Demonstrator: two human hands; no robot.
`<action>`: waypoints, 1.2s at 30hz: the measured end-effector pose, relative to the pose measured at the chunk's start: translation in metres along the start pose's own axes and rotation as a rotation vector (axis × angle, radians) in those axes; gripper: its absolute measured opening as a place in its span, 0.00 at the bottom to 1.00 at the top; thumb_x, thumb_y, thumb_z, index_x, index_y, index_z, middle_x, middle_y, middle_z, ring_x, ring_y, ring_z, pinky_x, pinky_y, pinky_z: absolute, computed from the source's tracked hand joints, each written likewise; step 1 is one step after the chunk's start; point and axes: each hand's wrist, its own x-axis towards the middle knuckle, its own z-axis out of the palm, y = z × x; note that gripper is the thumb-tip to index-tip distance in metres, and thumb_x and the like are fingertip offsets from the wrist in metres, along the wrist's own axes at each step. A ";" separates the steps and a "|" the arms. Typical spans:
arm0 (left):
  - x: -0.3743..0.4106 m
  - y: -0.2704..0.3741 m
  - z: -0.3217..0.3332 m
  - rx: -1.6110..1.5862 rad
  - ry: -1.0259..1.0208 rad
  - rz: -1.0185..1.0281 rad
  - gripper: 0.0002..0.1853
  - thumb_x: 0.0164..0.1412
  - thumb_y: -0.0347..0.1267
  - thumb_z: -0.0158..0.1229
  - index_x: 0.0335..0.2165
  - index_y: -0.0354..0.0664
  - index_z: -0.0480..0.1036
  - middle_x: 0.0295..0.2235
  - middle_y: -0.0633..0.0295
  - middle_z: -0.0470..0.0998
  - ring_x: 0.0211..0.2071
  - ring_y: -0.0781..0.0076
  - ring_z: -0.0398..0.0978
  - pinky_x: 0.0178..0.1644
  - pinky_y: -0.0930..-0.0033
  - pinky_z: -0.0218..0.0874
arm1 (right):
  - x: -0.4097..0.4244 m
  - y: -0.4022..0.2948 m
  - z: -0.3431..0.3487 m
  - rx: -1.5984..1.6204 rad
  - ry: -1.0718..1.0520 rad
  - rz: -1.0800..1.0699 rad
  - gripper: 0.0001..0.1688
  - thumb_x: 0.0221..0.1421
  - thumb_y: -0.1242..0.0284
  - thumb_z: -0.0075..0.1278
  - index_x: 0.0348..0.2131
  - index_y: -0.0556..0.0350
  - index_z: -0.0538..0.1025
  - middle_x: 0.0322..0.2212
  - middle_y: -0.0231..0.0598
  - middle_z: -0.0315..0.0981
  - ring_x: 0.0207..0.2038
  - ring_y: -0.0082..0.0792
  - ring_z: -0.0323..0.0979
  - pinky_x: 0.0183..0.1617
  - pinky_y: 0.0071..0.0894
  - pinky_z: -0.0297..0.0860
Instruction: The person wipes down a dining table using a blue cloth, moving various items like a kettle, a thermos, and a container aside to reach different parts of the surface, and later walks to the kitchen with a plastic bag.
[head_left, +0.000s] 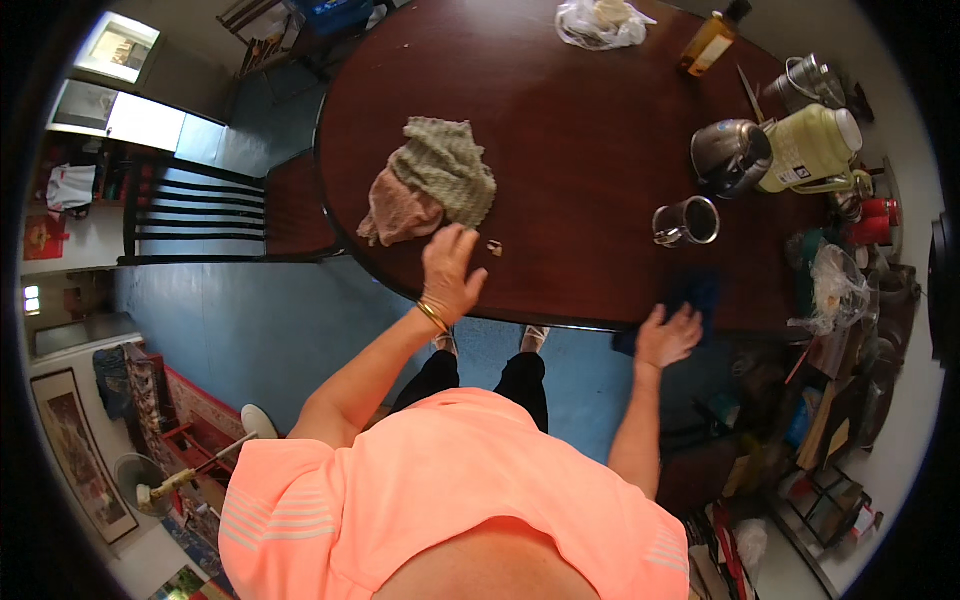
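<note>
My left hand (452, 274), a gold bracelet at its wrist, is over the table's near edge with thumb and fingers apart. Its fingertips reach the border of a crumpled pink cloth (403, 210); whether they touch it I cannot tell. A grey-green textured cloth (444, 166) overlaps the pink one. Right of that hand lies a small pale scrap (494, 247). My right hand (670, 335) is spread at the table edge over a dark blue cloth (700, 291), which is blurred and partly hidden beneath it. Whether the fingers grip this cloth is unclear.
On the dark red table (570, 150) stand a metal mug (685, 223), a steel kettle (729, 156), a yellow-green thermos (806, 150) and a bottle (712, 41). A knife (750, 94) lies near them. A plastic bag (602, 26) sits far back. A slatted chair (202, 210) is at left.
</note>
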 end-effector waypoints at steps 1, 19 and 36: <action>0.000 -0.024 -0.009 0.060 0.060 -0.063 0.41 0.38 0.34 0.66 0.53 0.43 0.61 0.53 0.47 0.60 0.56 0.45 0.57 0.57 0.50 0.46 | -0.026 -0.029 -0.002 -0.008 -0.007 -0.023 0.33 0.54 0.54 0.48 0.57 0.45 0.63 0.60 0.44 0.51 0.61 0.53 0.49 0.54 0.69 0.56; 0.126 -0.115 -0.030 -0.188 -0.245 -0.189 0.11 0.50 0.26 0.51 0.36 0.38 0.70 0.38 0.53 0.74 0.41 0.52 0.72 0.43 0.55 0.64 | -0.141 -0.176 -0.017 0.143 -0.036 -0.429 0.35 0.44 0.58 0.57 0.52 0.42 0.66 0.56 0.43 0.56 0.57 0.47 0.52 0.52 0.57 0.49; 0.118 0.043 -0.003 -0.253 -0.274 0.558 0.23 0.46 0.36 0.61 0.41 0.40 0.66 0.49 0.52 0.65 0.49 0.57 0.65 0.49 0.58 0.57 | -0.055 -0.340 -0.018 0.099 -0.095 -0.678 0.32 0.52 0.56 0.51 0.53 0.45 0.65 0.56 0.47 0.55 0.58 0.50 0.51 0.52 0.56 0.54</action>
